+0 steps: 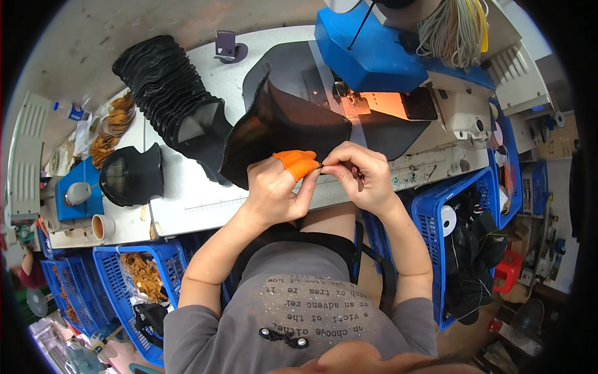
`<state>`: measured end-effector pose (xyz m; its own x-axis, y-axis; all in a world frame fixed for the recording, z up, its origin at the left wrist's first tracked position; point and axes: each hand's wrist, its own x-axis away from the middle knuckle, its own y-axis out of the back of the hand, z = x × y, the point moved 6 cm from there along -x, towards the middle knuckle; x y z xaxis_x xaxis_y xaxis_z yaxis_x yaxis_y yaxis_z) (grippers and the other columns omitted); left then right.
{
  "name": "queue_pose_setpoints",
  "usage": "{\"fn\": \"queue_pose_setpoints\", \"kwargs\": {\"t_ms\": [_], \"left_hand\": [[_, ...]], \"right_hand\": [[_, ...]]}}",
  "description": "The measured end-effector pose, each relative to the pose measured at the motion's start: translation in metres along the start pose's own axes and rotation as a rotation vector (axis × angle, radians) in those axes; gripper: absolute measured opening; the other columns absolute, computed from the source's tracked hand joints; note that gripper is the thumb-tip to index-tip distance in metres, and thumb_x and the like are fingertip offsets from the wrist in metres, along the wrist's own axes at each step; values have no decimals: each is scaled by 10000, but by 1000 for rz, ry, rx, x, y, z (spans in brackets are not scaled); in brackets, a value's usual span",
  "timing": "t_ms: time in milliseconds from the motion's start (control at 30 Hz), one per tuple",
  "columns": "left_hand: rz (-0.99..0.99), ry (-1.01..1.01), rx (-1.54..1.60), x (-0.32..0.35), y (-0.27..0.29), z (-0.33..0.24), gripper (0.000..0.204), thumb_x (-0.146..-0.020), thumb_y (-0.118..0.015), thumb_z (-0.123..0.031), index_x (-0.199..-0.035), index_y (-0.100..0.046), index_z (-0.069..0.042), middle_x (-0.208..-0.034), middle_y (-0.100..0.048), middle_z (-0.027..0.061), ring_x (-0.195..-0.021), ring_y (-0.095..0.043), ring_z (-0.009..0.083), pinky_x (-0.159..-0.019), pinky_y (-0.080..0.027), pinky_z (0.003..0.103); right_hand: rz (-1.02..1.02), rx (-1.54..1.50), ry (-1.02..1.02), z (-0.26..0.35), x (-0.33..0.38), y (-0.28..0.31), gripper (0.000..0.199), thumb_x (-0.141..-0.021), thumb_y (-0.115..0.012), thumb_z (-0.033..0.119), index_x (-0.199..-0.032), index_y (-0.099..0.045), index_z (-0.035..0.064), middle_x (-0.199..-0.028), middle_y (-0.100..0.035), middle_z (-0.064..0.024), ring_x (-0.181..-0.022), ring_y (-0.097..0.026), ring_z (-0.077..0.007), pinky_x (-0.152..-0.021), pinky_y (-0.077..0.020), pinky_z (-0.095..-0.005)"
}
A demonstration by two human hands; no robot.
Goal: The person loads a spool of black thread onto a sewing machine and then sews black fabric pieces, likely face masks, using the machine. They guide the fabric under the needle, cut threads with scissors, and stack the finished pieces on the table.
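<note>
My left hand (pixel 271 190), with orange covers (pixel 298 163) on its fingers, is closed at the lower edge of a large curved black fabric piece (pixel 286 121). My right hand (pixel 369 177) pinches beside it, and the fingertips of both almost meet at a small dark bit too tiny to name. Against the right palm lies a small dark-red metal tool (pixel 357 178), mostly hidden by the fingers. The black piece stands up over the bed of a blue sewing machine (pixel 367 53), whose lamp lights the needle area orange.
A long row of stacked black pieces (pixel 165 90) leans at the back left, and a single black piece (pixel 131 176) lies nearer. A cup (pixel 103 227) stands by the table's left edge. Blue baskets (pixel 430 215) with black goods and blue baskets (pixel 103 265) with brown pieces flank me.
</note>
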<state>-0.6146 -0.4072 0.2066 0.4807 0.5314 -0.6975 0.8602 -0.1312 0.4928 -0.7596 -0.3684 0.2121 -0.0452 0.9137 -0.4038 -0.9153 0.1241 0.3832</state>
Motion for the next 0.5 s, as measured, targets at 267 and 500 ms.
{"fn": "queue_pose_setpoints", "kwargs": {"t_ms": [267,500], "left_hand": [[-13,-28,-36,2,-1,1,148,-699,-732,-67,-834,-672,-60,-851,-698,91,-630,-658,226,-552,-499,287],[-9,-13,-13,0,0,2,143,-700,-730,-62,-830,-671,-59,-853,-698,88,-639,-661,228,-557,-502,288]], "right_hand": [[82,4,15,-1,-4,-3,101,-806,-685,-56,-851,-599,-30,-750,-606,-84,-614,-539,-134,-527,-387,-252],[35,-30,4,0,-3,0,346,-634,-561,-197,-921,-619,-12,-760,-583,-65,-602,-535,-131,-514,-409,-264]]}}
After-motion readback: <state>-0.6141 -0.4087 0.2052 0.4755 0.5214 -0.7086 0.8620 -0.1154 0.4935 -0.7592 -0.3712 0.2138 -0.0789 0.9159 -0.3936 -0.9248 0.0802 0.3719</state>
